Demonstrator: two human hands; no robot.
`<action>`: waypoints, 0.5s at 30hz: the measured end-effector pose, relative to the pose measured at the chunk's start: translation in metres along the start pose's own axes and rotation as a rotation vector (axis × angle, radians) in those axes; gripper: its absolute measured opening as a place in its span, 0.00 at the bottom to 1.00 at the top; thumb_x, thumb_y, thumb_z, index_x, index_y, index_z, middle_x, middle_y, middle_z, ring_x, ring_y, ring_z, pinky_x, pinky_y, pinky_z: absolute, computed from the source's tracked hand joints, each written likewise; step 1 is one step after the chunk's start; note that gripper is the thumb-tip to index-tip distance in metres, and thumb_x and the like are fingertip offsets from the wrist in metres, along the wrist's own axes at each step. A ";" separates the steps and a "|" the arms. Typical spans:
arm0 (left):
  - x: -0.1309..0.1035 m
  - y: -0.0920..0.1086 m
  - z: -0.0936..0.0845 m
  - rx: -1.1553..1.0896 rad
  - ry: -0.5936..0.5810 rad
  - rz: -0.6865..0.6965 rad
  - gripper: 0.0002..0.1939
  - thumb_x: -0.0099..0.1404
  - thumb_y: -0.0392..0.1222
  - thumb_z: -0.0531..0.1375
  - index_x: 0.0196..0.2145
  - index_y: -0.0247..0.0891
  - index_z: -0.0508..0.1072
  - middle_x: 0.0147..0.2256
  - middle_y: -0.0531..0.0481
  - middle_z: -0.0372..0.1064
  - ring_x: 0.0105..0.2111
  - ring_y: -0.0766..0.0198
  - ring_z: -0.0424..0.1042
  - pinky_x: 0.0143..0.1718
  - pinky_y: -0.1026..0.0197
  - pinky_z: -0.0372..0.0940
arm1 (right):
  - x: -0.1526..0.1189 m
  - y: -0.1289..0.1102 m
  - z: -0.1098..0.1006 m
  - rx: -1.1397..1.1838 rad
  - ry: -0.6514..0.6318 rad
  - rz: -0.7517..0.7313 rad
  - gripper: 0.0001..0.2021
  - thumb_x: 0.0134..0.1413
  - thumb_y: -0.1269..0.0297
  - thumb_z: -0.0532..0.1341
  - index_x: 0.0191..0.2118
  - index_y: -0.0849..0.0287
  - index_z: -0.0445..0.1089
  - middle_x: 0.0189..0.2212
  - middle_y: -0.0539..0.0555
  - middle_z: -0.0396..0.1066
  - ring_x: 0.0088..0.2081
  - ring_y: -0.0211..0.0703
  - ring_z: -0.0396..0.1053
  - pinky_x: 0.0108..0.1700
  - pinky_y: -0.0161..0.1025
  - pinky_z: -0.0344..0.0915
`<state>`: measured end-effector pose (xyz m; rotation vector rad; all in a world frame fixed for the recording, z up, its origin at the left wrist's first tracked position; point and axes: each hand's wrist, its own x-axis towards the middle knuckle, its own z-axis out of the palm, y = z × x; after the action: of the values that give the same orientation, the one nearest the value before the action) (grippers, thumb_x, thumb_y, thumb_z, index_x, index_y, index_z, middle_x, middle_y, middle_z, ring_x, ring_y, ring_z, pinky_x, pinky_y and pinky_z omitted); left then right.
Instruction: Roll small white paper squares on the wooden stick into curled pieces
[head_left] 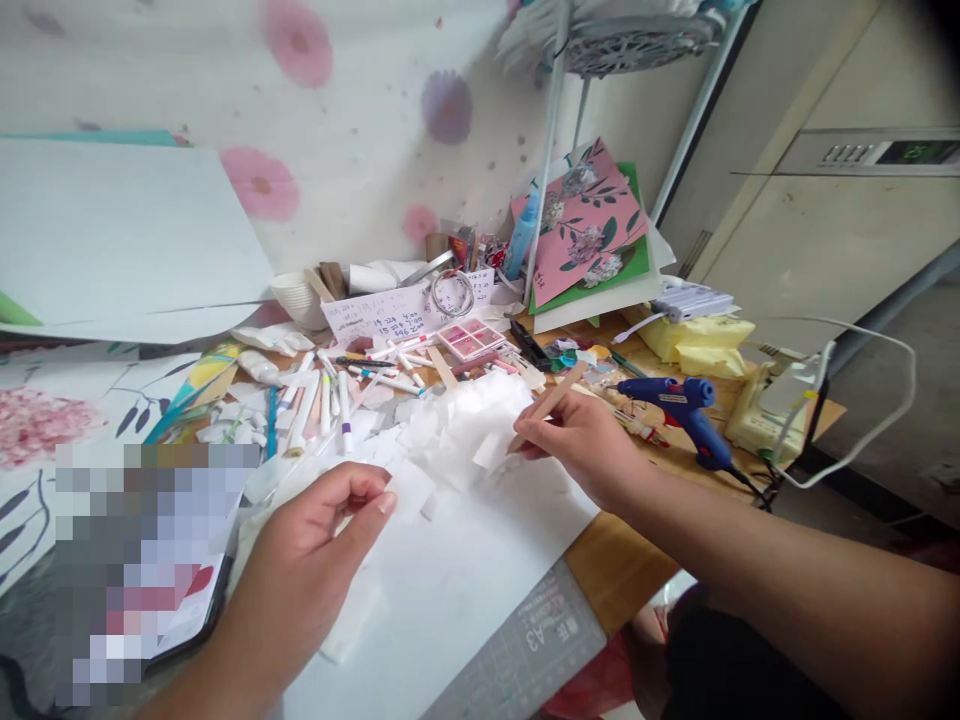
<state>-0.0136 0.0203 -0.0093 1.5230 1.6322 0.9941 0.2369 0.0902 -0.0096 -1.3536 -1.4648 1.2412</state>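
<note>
My right hand [574, 440] is closed around a flat wooden craft stick [556, 392], which slants up past the fingers. Just left of its fingertips lies a loose heap of thin white paper pieces [469, 420]. My left hand [330, 540] is pinched, thumb against forefinger, on what looks like a small piece of thin white paper [411, 490]. Both hands are over a large white sheet [420, 610] on the table. A folded white piece [352, 625] rests on the sheet beside my left wrist.
A blue glue gun [682, 405] lies at the right, with its cord trailing off. Markers [345, 410] and scraps clutter the back, near a pink palette [472, 342]. A tablet or phone [202, 600], partly blurred, is at the left. A grey cutting mat [536, 640] shows in front.
</note>
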 end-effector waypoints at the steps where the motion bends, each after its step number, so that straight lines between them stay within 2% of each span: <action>1: 0.001 0.001 0.000 0.039 0.030 0.024 0.10 0.63 0.52 0.60 0.31 0.44 0.71 0.32 0.55 0.68 0.34 0.58 0.67 0.37 0.59 0.60 | 0.005 0.001 0.000 -0.039 0.006 0.020 0.07 0.63 0.65 0.62 0.37 0.64 0.71 0.32 0.52 0.74 0.31 0.38 0.74 0.37 0.40 0.74; 4: 0.006 0.007 0.001 0.206 0.130 0.153 0.09 0.63 0.49 0.59 0.29 0.44 0.70 0.35 0.51 0.72 0.37 0.55 0.71 0.41 0.57 0.63 | 0.012 -0.002 -0.003 -0.157 -0.007 0.044 0.11 0.65 0.62 0.60 0.49 0.63 0.70 0.44 0.56 0.73 0.41 0.43 0.74 0.42 0.45 0.74; 6: 0.012 0.012 0.004 0.368 0.165 0.330 0.09 0.64 0.47 0.56 0.28 0.44 0.69 0.35 0.50 0.73 0.36 0.55 0.73 0.40 0.56 0.65 | 0.014 -0.005 -0.007 -0.226 -0.016 0.032 0.13 0.65 0.62 0.61 0.51 0.62 0.69 0.49 0.57 0.72 0.45 0.46 0.73 0.46 0.48 0.73; 11: 0.036 0.022 0.025 0.475 0.093 0.467 0.09 0.63 0.45 0.56 0.27 0.43 0.72 0.35 0.47 0.74 0.40 0.52 0.74 0.44 0.53 0.66 | 0.017 -0.007 -0.014 -0.318 0.004 -0.035 0.14 0.65 0.62 0.60 0.53 0.61 0.69 0.51 0.58 0.70 0.48 0.48 0.73 0.48 0.50 0.72; 15: 0.061 0.023 0.037 0.538 0.031 0.495 0.10 0.62 0.45 0.57 0.30 0.42 0.78 0.37 0.44 0.76 0.42 0.48 0.74 0.48 0.48 0.66 | 0.012 -0.008 -0.019 -0.310 0.029 -0.111 0.13 0.65 0.62 0.61 0.52 0.61 0.69 0.51 0.58 0.71 0.48 0.48 0.72 0.49 0.50 0.72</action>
<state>0.0246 0.0840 -0.0050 2.3649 1.6619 0.8569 0.2514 0.1051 0.0017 -1.4589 -1.7399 0.9482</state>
